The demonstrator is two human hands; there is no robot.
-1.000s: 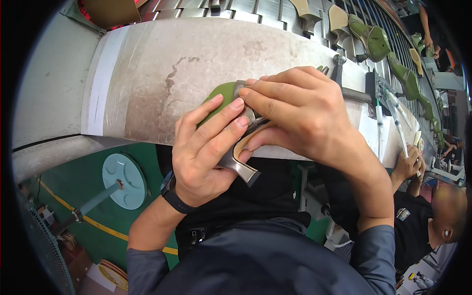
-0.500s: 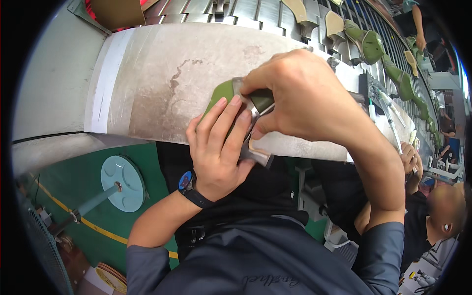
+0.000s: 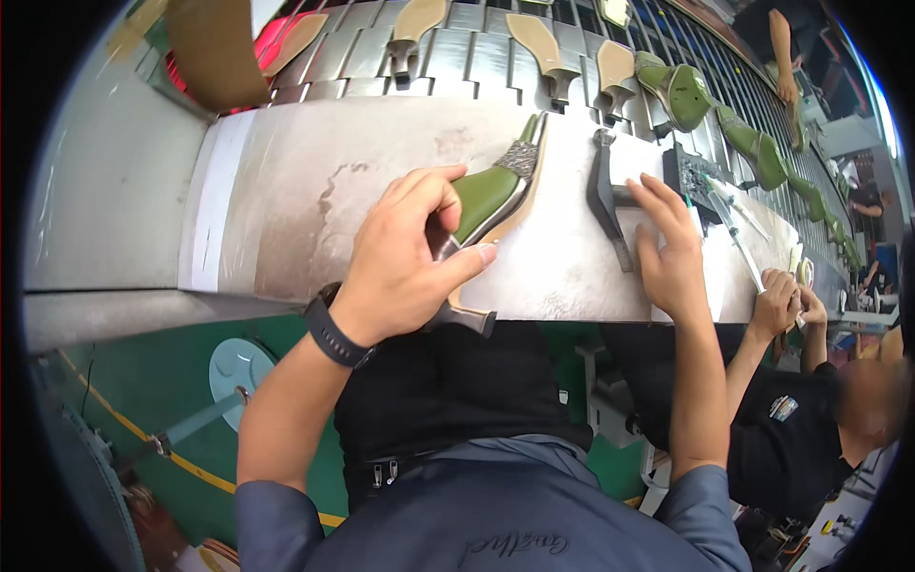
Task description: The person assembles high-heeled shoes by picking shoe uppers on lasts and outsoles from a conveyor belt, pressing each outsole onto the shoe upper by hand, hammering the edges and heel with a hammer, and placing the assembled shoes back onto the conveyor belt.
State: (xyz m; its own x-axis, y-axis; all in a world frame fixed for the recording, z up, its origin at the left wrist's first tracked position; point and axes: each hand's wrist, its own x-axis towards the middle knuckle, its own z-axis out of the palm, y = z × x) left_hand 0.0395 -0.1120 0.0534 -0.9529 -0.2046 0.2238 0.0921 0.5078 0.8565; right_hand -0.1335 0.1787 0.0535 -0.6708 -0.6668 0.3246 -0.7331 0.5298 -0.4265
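My left hand grips a green high-heeled shoe near its heel end. The shoe lies tipped on its side over the worktable, its beige sole facing right and its narrow front pointing away from me. A grey textured band crosses it near the front, and the heel sticks out below my thumb. Farther right, a dark hammer rests on the table, its long head pointing toward and away from me. My right hand is at the hammer's handle, fingers spread and not closed round it; part of the handle is hidden.
Behind the pale worktable, a slatted metal conveyor carries beige heeled soles and green shoes. A black holder with brush-like tools stands right of the hammer. A co-worker's hands work at the right.
My right hand has left the shoe and moved right to the hammer. My left hand now holds the shoe alone, turned so its sole side shows. The view has shifted slightly.
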